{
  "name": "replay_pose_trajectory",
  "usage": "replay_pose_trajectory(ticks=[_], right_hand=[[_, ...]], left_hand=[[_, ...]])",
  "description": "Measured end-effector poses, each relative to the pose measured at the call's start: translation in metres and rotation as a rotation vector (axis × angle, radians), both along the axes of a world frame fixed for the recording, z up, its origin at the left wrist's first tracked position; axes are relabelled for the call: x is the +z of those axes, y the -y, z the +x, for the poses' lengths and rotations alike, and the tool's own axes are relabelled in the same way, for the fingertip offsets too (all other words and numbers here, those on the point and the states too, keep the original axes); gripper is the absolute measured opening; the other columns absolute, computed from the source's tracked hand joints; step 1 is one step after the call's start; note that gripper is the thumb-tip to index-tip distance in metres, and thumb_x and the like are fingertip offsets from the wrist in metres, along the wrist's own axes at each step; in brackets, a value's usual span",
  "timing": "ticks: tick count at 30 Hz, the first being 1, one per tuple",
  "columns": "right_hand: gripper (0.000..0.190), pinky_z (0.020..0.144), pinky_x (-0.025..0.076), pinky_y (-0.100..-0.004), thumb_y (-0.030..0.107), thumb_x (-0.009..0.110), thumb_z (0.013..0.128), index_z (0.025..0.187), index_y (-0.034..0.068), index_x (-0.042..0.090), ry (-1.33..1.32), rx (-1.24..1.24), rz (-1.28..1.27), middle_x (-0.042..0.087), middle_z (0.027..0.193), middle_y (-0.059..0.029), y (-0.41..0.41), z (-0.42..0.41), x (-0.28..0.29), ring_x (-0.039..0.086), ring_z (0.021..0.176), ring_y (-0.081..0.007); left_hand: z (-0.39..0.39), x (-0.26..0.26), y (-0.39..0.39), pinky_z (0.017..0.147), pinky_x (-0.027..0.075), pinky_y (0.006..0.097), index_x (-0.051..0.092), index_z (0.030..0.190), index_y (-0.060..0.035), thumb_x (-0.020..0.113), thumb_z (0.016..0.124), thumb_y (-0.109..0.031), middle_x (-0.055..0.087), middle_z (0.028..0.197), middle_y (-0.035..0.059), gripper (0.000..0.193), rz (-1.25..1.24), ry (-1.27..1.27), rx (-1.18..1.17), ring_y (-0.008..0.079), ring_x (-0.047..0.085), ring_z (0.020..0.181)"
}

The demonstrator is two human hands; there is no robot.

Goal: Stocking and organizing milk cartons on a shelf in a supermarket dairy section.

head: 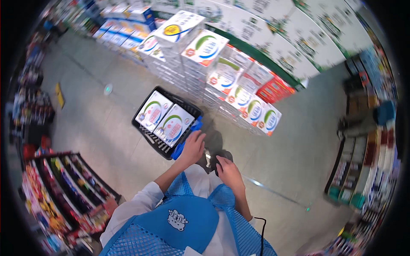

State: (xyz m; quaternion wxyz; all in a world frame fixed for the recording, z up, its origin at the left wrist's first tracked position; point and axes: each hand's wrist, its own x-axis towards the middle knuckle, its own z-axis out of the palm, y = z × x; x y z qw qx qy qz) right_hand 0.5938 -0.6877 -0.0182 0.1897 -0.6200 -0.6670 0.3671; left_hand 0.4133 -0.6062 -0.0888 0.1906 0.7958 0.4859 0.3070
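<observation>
Two white printed cartons, a left one (pixel 153 111) and a right one (pixel 174 125), lie side by side in a black plastic basket (pixel 150 137) with blue handle parts (pixel 178 151). My left hand (pixel 193 148) is beside the basket's near right edge, close to the blue parts, fingers apart; whether it touches them is unclear. My right hand (pixel 228 171) hangs over my dark shoes (pixel 224 156) with fingers loosely bent, and I see nothing held in it. I wear a blue mesh vest (pixel 185 220) over white sleeves.
Stacked white cartons (pixel 205 48) stand beyond the basket, stepping down to the right (pixel 272 118). Large printed cartons (pixel 288 38) line the back. A stepped snack rack (pixel 73 192) is at lower left, shelves (pixel 349 166) at right, a yellow floor sign (pixel 59 95) at left.
</observation>
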Motion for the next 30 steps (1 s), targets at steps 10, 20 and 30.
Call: replay_pose_trajectory(ticks=[10, 20, 30], right_hand=[[0.032, 0.087, 0.045, -0.0425, 0.010, 0.056, 0.084, 0.113, -0.002, 0.057, 0.021, 0.667, 0.256, 0.062, 0.106, -0.0171, -0.110, -0.005, -0.011, 0.059, 0.097, -0.0329], [0.026, 0.087, 0.044, -0.0425, 0.015, 0.052, 0.087, 0.104, -0.003, 0.060, -0.056, 0.941, 0.502, 0.062, 0.100, -0.0189, -0.171, -0.054, -0.062, 0.059, 0.095, -0.0312], [0.038, 0.058, 0.050, -0.0463, 0.027, 0.050, 0.083, 0.057, 0.004, 0.065, 0.203, 0.778, 0.330, 0.061, 0.058, -0.0193, -0.178, -0.106, -0.135, 0.062, 0.055, -0.0358]], left_hand=[[-0.020, -0.051, 0.022, 0.061, 0.047, 0.0474, 0.055, 0.092, -0.0012, 0.044, 0.093, -0.019, 0.059, 0.074, 0.0176, 0.021, -0.098, -0.231, 0.482, 0.0380, 0.058, 0.067], [-0.027, -0.062, 0.027, 0.068, 0.050, 0.0501, 0.067, 0.069, -0.0006, 0.043, 0.086, -0.036, 0.064, 0.071, 0.0237, 0.046, -0.629, -0.237, 1.130, 0.0402, 0.063, 0.070], [-0.037, -0.062, 0.021, 0.066, 0.051, 0.0481, 0.068, 0.064, -0.0005, 0.046, 0.083, -0.033, 0.063, 0.068, 0.0231, 0.044, -0.660, -0.201, 1.106, 0.0385, 0.064, 0.066]])
